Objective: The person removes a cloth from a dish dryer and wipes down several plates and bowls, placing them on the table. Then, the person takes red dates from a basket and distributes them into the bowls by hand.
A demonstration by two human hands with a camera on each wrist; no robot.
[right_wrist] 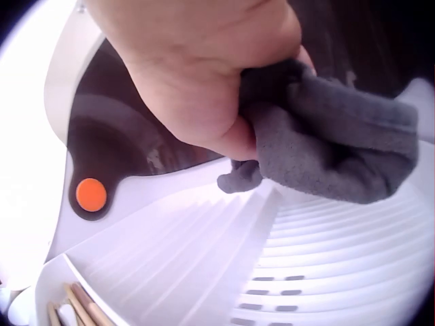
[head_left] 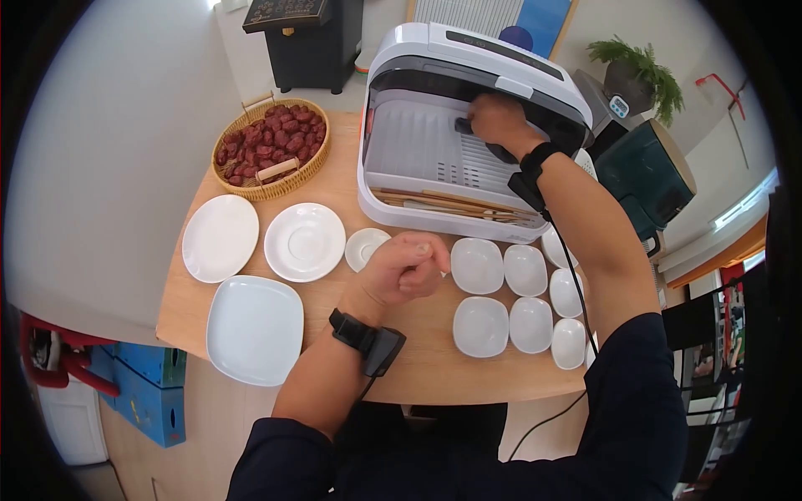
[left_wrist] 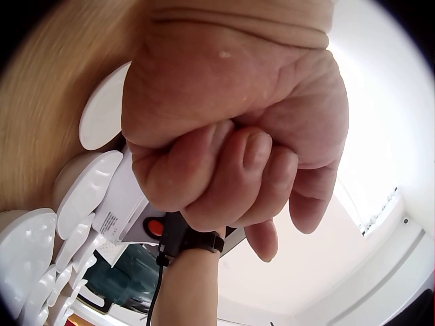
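My right hand (head_left: 501, 123) reaches inside a white dish cabinet (head_left: 372, 190) whose dark see-through lid is raised. It grips a bunched dark grey cloth (right_wrist: 333, 146), held close to the lid's inner side above the ribbed white rack (right_wrist: 204, 251). Part of the cloth is hidden by the hand. Chopsticks (head_left: 451, 203) lie in the cabinet's front trough. My left hand (head_left: 401, 269) hovers over the table in front of the cabinet, fingers curled into the palm around nothing. Below it, a small saucer (head_left: 359, 248) is partly covered in the head view.
Several white bowls (head_left: 478, 265) stand at the right of the table. To the left lie two round plates (head_left: 220, 238) and a squarish plate (head_left: 255, 330). A wicker basket (head_left: 251, 194) of red dates sits behind them. A cable (head_left: 576, 284) hangs from my right wrist.
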